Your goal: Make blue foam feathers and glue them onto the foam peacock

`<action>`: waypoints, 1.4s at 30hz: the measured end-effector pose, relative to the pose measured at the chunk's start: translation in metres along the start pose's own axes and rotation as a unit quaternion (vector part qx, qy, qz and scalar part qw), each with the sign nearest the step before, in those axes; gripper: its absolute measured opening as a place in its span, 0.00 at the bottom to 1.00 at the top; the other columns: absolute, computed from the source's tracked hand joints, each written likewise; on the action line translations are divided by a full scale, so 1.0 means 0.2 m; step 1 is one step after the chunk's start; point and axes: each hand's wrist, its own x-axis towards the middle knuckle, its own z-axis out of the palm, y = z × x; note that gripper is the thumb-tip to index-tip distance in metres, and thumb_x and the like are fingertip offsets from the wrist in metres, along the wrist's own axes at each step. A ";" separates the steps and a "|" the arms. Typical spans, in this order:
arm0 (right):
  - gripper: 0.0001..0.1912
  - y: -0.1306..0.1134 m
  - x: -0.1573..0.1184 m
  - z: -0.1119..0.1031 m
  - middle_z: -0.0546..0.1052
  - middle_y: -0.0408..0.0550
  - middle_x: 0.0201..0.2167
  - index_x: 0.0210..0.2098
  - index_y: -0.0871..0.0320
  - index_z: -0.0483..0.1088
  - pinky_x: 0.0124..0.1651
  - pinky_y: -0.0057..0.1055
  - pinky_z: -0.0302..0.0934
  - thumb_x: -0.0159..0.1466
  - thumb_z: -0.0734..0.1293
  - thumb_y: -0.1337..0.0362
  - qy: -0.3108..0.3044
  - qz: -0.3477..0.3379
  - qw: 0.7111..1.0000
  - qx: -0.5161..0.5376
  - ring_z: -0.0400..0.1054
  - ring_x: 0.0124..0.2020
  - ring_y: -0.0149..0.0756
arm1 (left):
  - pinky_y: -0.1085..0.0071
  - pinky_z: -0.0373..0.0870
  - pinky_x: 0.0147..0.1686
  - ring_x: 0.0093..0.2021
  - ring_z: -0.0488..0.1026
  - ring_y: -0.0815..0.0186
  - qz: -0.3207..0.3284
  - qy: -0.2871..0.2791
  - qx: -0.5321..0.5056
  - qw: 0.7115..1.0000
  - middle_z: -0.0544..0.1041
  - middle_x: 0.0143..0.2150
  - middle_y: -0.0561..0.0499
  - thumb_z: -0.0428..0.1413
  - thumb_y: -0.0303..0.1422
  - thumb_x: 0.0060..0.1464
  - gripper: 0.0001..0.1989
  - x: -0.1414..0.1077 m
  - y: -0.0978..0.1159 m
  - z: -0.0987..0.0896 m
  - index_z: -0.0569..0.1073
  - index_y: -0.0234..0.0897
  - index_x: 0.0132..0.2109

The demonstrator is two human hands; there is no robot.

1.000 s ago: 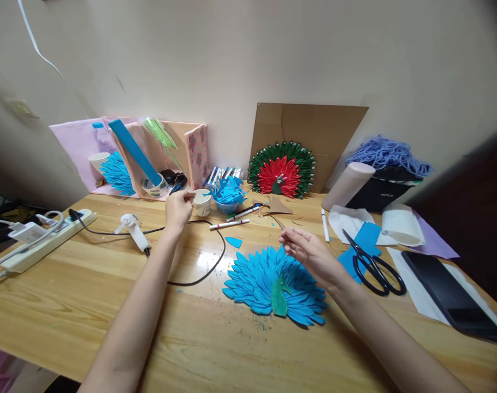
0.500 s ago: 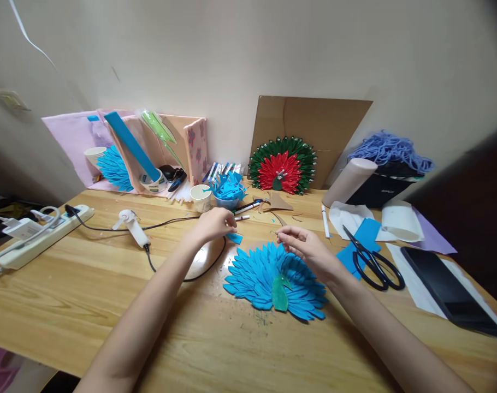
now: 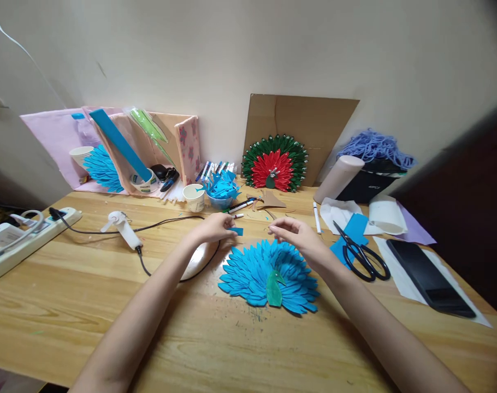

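While your left hand's point(image 3: 216, 227) fingers meet blue piece point(image 3: 236, 232), grip unclear, right hand's point(image 3: 295, 234) curl, contents unclear; blue peacock point(image 3: 246, 271) just nearer you. Probably piece pickup; next needs firm pinch.

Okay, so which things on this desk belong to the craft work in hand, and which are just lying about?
Likely in use:
- blue-feathered, green-bodied peacock
- small flat blue piece beside the left hand
- blue cut scraps in a small bowl
- black-handled scissors

Probably lying about:
- black smartphone
- white power strip
- pale pink cylinder
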 end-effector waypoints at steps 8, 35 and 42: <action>0.09 -0.07 0.03 0.06 0.75 0.47 0.30 0.32 0.59 0.70 0.35 0.30 0.62 0.56 0.66 0.60 -0.001 -0.082 0.991 -0.102 0.69 0.32 0.34 | 0.75 0.60 0.25 0.26 0.67 0.69 0.052 -0.016 -0.168 0.984 0.72 0.24 0.52 0.55 0.36 0.46 0.09 -0.08 0.25 0.00 0.69 0.33 0.28; 0.11 -0.10 -0.07 0.06 0.73 0.51 0.34 0.40 0.56 0.70 0.40 0.34 0.62 0.62 0.57 0.69 0.068 -0.345 0.866 -0.356 0.67 0.37 0.38 | 0.75 0.54 0.22 0.20 0.57 0.73 0.016 0.034 -0.270 0.962 0.61 0.17 0.56 0.52 0.43 0.48 0.18 -0.07 0.32 -0.01 0.72 0.32 0.25; 0.09 -0.16 -0.10 0.06 0.74 0.49 0.34 0.39 0.55 0.71 0.39 0.34 0.64 0.62 0.60 0.65 0.090 -0.292 0.913 -0.269 0.69 0.34 0.36 | 0.75 0.58 0.24 0.23 0.61 0.72 0.047 0.067 -0.257 0.963 0.67 0.20 0.54 0.51 0.43 0.50 0.17 -0.09 0.34 -0.02 0.74 0.33 0.28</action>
